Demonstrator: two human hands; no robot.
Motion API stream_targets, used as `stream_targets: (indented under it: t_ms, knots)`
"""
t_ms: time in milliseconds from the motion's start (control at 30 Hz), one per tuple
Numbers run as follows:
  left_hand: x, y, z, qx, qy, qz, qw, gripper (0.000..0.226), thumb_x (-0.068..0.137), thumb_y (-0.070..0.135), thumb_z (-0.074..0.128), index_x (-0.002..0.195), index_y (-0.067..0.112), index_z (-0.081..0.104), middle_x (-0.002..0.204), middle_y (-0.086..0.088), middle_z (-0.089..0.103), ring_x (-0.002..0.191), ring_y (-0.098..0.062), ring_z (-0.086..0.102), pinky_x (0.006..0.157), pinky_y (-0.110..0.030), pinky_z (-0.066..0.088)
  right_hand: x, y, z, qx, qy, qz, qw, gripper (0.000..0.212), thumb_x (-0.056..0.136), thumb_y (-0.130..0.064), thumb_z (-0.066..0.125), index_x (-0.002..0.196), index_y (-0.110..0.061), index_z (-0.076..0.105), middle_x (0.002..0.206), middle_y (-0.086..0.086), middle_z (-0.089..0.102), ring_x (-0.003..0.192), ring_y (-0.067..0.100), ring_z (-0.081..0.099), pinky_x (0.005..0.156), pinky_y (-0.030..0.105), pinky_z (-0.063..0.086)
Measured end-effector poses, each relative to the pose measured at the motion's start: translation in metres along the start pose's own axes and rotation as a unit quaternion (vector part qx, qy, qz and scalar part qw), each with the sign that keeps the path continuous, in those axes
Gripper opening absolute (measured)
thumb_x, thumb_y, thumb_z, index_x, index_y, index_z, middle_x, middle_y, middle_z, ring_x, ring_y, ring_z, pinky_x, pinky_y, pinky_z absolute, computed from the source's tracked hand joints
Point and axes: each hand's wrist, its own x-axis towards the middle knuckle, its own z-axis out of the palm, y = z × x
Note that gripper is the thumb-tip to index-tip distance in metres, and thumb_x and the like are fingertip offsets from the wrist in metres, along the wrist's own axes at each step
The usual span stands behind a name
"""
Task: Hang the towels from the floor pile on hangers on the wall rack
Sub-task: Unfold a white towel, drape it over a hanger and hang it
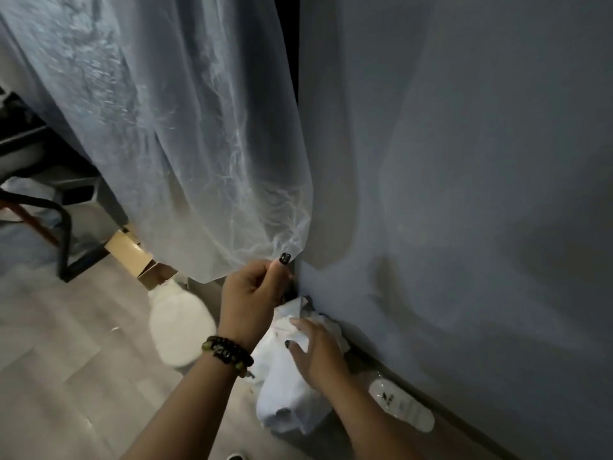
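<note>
My left hand (255, 295) pinches the bottom edge of the sheer plastic cover (185, 144), fingers closed on it, lifting it off the floor (66, 360). My right hand (316, 351) is spread open, palm down, on the white towel pile (288, 393), which lies on the floor against the wall (464, 194). A power strip (401, 405) sits just beside the pile, by the baseboard.

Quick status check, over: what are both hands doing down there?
Left hand pinching sheer cover's lower corner. Right hand flat on white towel pile, fingers spread, no grip. Cover hangs over the pile.
</note>
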Motion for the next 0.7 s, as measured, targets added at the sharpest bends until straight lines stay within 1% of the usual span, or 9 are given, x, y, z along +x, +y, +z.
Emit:
stream_targets:
  t_ms: [67, 133, 200, 300, 400, 500, 567, 633, 700]
  knots:
    - [-0.008, -0.032, -0.008, 0.048, 0.003, -0.024, 0.999, 0.034, 0.096, 0.026, 0.055, 0.068, 0.014, 0.069, 0.051, -0.002, 0.059, 0.046, -0.004, 0.049, 0.050, -0.019, 0.043, -0.001, 0.015, 0.009, 0.038, 0.018, 0.044, 0.998, 0.038, 0.095, -0.026, 0.055, 0.133, -0.024, 0.051, 0.141, -0.005, 0.049, 0.127, 0.011, 0.046, 0.102, 0.016, 0.034]
    - [-0.020, -0.067, -0.016, 0.081, -0.004, -0.069, 0.994, 0.035, 0.097, 0.029, 0.053, 0.067, 0.017, 0.068, 0.051, -0.002, 0.058, 0.046, -0.004, 0.049, 0.051, -0.020, 0.042, -0.008, 0.035, 0.017, 0.060, 0.020, 0.077, 0.995, 0.036, 0.094, -0.019, 0.055, 0.130, -0.019, 0.054, 0.136, 0.000, 0.053, 0.124, 0.014, 0.048, 0.099, 0.016, 0.034]
    - [-0.034, -0.100, -0.020, 0.106, -0.026, -0.122, 0.986, 0.037, 0.097, 0.033, 0.053, 0.067, 0.017, 0.068, 0.050, 0.001, 0.059, 0.048, -0.006, 0.052, 0.052, -0.022, 0.043, -0.014, 0.056, 0.025, 0.075, 0.006, 0.113, 0.991, 0.035, 0.093, -0.016, 0.055, 0.128, -0.017, 0.055, 0.133, 0.003, 0.055, 0.122, 0.016, 0.050, 0.098, 0.021, 0.038]
    - [-0.052, -0.154, -0.019, 0.139, -0.080, -0.184, 0.970, 0.038, 0.096, 0.036, 0.052, 0.068, 0.017, 0.068, 0.055, 0.003, 0.064, 0.055, -0.003, 0.059, 0.053, -0.012, 0.039, -0.016, 0.091, 0.045, 0.081, -0.005, 0.151, 0.985, 0.035, 0.092, -0.017, 0.055, 0.128, -0.015, 0.056, 0.132, 0.004, 0.056, 0.122, 0.018, 0.050, 0.098, 0.025, 0.040]
    - [-0.062, -0.214, -0.014, 0.166, -0.123, -0.229, 0.951, 0.034, 0.097, 0.035, 0.051, 0.073, 0.017, 0.068, 0.061, 0.002, 0.069, 0.059, -0.001, 0.063, 0.056, -0.010, 0.038, -0.010, 0.121, 0.072, 0.099, -0.002, 0.175, 0.980, 0.032, 0.092, -0.017, 0.056, 0.125, -0.018, 0.057, 0.130, 0.001, 0.057, 0.121, 0.016, 0.050, 0.094, 0.022, 0.039]
    - [-0.070, -0.284, -0.009, 0.200, -0.160, -0.273, 0.927, 0.022, 0.098, 0.031, 0.051, 0.085, 0.021, 0.065, 0.069, 0.005, 0.072, 0.066, 0.002, 0.063, 0.056, -0.010, 0.039, 0.000, 0.148, 0.104, 0.112, 0.004, 0.189, 0.976, 0.030, 0.092, -0.018, 0.056, 0.122, -0.022, 0.058, 0.127, -0.001, 0.057, 0.118, 0.012, 0.050, 0.089, 0.019, 0.036]
    - [-0.072, -0.335, -0.006, 0.222, -0.179, -0.298, 0.911, 0.012, 0.097, 0.030, 0.051, 0.097, 0.024, 0.061, 0.078, 0.007, 0.072, 0.075, 0.000, 0.064, 0.057, -0.010, 0.042, 0.009, 0.166, 0.131, 0.123, 0.001, 0.200, 0.972, 0.031, 0.093, -0.018, 0.056, 0.124, -0.021, 0.056, 0.126, -0.001, 0.056, 0.119, 0.011, 0.049, 0.090, 0.018, 0.036]
    - [-0.072, -0.383, -0.003, 0.239, -0.191, -0.308, 0.901, 0.015, 0.097, 0.032, 0.052, 0.110, 0.025, 0.054, 0.091, 0.008, 0.069, 0.086, -0.009, 0.064, 0.067, -0.019, 0.047, 0.021, 0.185, 0.159, 0.136, 0.001, 0.208, 0.969, 0.032, 0.093, -0.018, 0.056, 0.126, -0.020, 0.055, 0.127, -0.001, 0.055, 0.120, 0.010, 0.049, 0.091, 0.017, 0.036]
    - [-0.070, -0.429, 0.002, 0.254, -0.202, -0.328, 0.887, 0.028, 0.096, 0.035, 0.053, 0.122, 0.023, 0.049, 0.102, 0.006, 0.062, 0.090, -0.011, 0.059, 0.070, -0.023, 0.046, 0.035, 0.206, 0.186, 0.142, 0.001, 0.211, 0.967, 0.034, 0.094, -0.020, 0.055, 0.128, -0.021, 0.054, 0.130, -0.004, 0.053, 0.121, 0.009, 0.048, 0.091, 0.016, 0.035]
